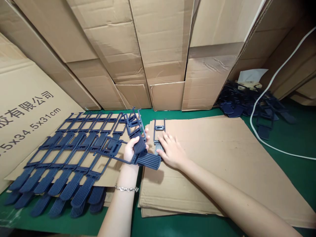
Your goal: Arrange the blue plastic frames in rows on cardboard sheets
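Note:
My left hand (130,152) is closed around a couple of dark blue plastic frames with ribbed paddle-shaped ends (149,160), held above the gap between two cardboard areas. A silver chain bracelet circles the left wrist. My right hand (174,152) lies with fingers stretched out on the brown cardboard sheets (209,171). Its fingertips touch a single blue frame (159,131) of the same kind, which lies flat near the left edge of the sheets; the fingers partly hide its ribbed end. On the left, overlapping rows of such frames (66,164) rest on another cardboard sheet.
A printed carton (29,108) stands at the left. Tall cardboard boxes (163,42) wall off the back. A jumbled pile of dark blue parts (237,98) sits at the back right, near a white cable (261,95). The table surface (150,227) is green.

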Demonstrator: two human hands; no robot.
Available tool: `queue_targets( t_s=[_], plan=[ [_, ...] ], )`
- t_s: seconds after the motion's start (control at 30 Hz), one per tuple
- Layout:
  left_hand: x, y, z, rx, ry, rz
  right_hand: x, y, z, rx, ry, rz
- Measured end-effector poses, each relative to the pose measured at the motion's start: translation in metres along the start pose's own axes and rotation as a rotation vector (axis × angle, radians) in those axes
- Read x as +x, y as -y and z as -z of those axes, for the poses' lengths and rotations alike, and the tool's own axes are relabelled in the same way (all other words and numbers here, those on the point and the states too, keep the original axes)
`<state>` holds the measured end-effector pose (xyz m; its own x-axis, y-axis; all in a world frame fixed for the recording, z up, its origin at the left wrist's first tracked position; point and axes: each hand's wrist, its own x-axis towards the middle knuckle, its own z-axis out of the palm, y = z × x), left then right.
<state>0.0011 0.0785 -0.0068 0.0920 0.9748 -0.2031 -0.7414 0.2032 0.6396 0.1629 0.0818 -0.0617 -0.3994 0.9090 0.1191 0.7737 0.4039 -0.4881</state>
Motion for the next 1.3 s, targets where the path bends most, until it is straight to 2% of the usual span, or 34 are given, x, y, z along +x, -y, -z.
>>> queue_targets(
  t_s=[0.07,0.13,0.23,0.3,0.47,0.6,0.7,0.87,1.0,1.1,1.3],
  plan=[
    [0.002,0.002,0.0,0.026,-0.033,0.011,-0.006,0.003,0.006,0.092,-0.123,0.003],
    [0.004,0.004,-0.001,0.048,-0.068,0.009,-0.015,0.01,0.015,0.181,-0.232,0.112],
    [0.007,0.011,-0.001,0.071,-0.106,-0.038,-0.03,0.025,0.027,0.198,-0.267,0.351],
    [0.008,0.017,-0.003,0.091,-0.089,-0.084,-0.036,0.033,0.027,0.185,-0.273,0.413],
    [0.001,0.035,-0.007,0.217,0.036,-0.137,-0.036,0.036,0.009,0.172,-0.338,0.301],
    [-0.008,0.044,-0.01,0.231,0.143,-0.095,-0.04,0.035,0.003,0.103,-0.35,0.328],
    [-0.009,0.045,-0.01,0.299,0.134,-0.126,-0.045,0.037,0.003,0.112,-0.314,0.28],
    [-0.004,0.043,-0.005,0.432,0.114,-0.198,-0.049,0.039,0.0,0.162,-0.19,0.121],
    [0.0,0.042,0.001,0.54,0.146,-0.237,-0.047,0.034,0.001,0.304,-0.185,0.148],
    [0.002,0.042,0.004,0.501,0.188,-0.24,-0.047,0.029,0.001,0.418,-0.198,0.201],
    [0.0,0.045,0.004,0.301,0.26,-0.133,-0.047,0.028,0.001,0.578,-0.177,0.204]
  ],
)
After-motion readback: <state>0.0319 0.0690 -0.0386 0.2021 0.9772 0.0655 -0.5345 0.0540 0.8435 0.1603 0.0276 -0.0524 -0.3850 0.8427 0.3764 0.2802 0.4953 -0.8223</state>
